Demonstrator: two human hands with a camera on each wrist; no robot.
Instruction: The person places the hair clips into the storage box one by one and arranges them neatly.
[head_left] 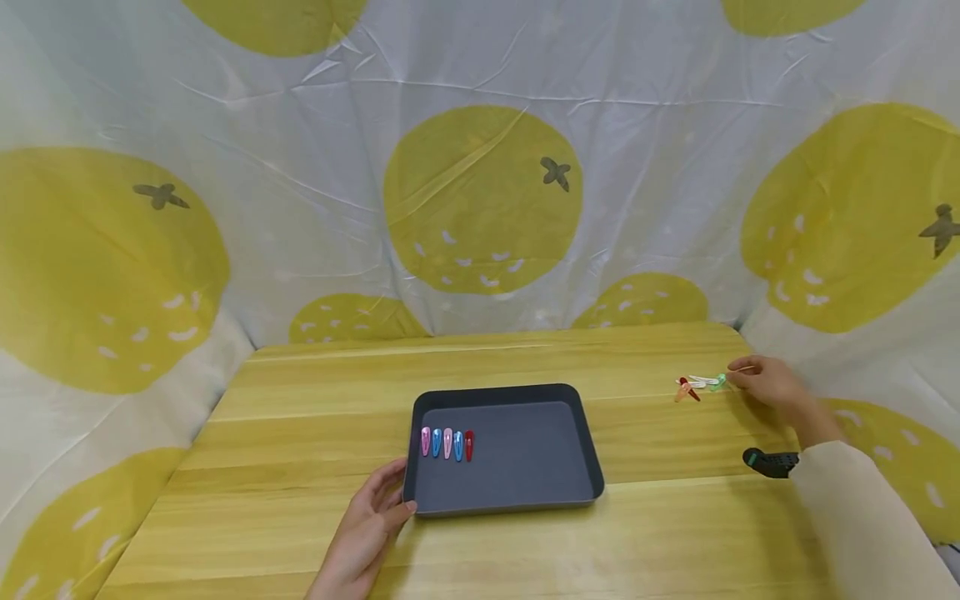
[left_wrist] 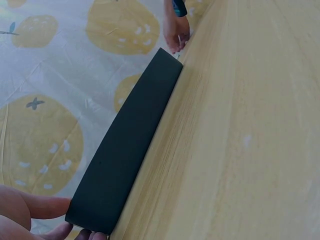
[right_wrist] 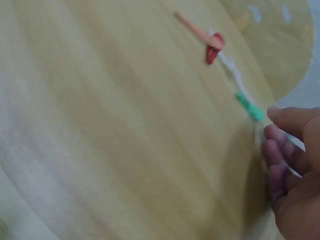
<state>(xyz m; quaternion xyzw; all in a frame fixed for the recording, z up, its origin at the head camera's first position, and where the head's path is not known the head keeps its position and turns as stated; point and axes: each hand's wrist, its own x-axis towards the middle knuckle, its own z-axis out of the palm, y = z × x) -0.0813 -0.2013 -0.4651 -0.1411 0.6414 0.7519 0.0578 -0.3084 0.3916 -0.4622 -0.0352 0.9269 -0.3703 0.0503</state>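
Observation:
My left hand (head_left: 369, 523) grips the near left corner of a dark grey baking tray (head_left: 525, 502), its thumb on the front wall and its fingers at the left side. Inside the tray, at its left, several snap hair clips stand in a row: pink, blue, and at the right end a red hair clip (head_left: 469, 446). At the far right, my right hand (head_left: 765, 381) reaches over the wood with thumb and fingers apart, right beside a green hair clip (right_wrist: 250, 107). White, red and orange hair clips (head_left: 681, 392) lie next to that one, partly overlapping.
The wooden table (head_left: 315, 433) reaches back to a white curtain (head_left: 660, 192) printed with yellow fruit. A black strap-like thing (head_left: 768, 462) with a green mark shows at my right wrist, by the cream sleeve (head_left: 862, 517).

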